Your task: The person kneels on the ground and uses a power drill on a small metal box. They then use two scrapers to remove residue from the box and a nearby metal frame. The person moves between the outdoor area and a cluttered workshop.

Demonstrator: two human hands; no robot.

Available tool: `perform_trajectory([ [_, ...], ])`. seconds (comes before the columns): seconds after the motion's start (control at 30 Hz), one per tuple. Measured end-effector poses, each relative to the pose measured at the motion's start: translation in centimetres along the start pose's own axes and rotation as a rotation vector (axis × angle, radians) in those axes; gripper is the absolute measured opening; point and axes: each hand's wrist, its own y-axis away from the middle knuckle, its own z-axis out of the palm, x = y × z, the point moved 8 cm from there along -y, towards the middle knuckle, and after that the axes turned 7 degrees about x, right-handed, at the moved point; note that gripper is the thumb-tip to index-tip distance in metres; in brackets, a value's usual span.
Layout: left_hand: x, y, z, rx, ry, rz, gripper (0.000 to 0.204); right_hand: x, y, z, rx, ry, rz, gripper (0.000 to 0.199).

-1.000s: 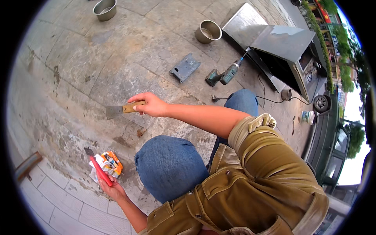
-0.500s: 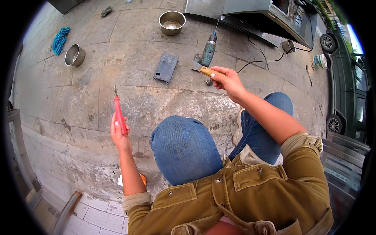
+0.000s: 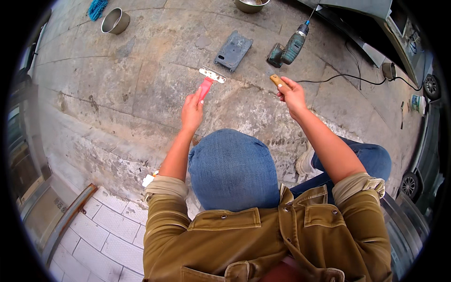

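Observation:
My left hand [image 3: 191, 112] is closed round the red handle of a scraper [image 3: 206, 87], whose wide, whitish, stained metal head points away from me. Out to the right, my right hand [image 3: 293, 98] pinches a putty knife by its wooden handle [image 3: 278, 82]. Its blade faces away and is hard to make out against the paving. Both tools are held apart from each other. Beyond them lies a grey rectangular plastic plate [image 3: 235, 49] with a slot near one end. A green and black cordless drill [image 3: 293, 48] with a long bit rests on its side to the right of the plate.
Metal bowls [image 3: 115, 21] stand at the far left and far middle [image 3: 252, 5], near a blue cloth [image 3: 97, 8]. A large metal appliance [image 3: 364, 23] occupies the far right, with a black cable [image 3: 338, 77] trailing across the paving. A parked vehicle [image 3: 423, 141] is at the right edge.
My left hand has moved right and forward, and the red scraper has turned so its wide head shows. My right hand keeps the putty knife. The whole view has shifted.

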Motion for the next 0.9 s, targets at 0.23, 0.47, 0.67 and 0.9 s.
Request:
perform_trajectory([
  [0.23, -1.0, -2.9, 6.3, -0.094, -0.056, -0.038, 0.048, -6.5, -4.6, 0.8, 0.142, 0.590, -0.645, 0.038],
  [0.47, -2.3, -2.8, 8.5, -0.043, -0.028, -0.016, 0.040, -8.5, -10.0, 6.5, 0.191, 0.736, -0.794, 0.037],
  [0.67, -1.7, -3.1, 9.4, -0.087, -0.071, -0.078, 0.038, -5.5, -15.3, 8.4, 0.165, 0.809, -0.704, 0.037],
  [0.9, -1.4, -4.3, 10.8, -0.069, -0.113, -0.039, 0.039, -4.4, -16.0, 9.6, 0.099, 0.723, -0.720, 0.036],
])
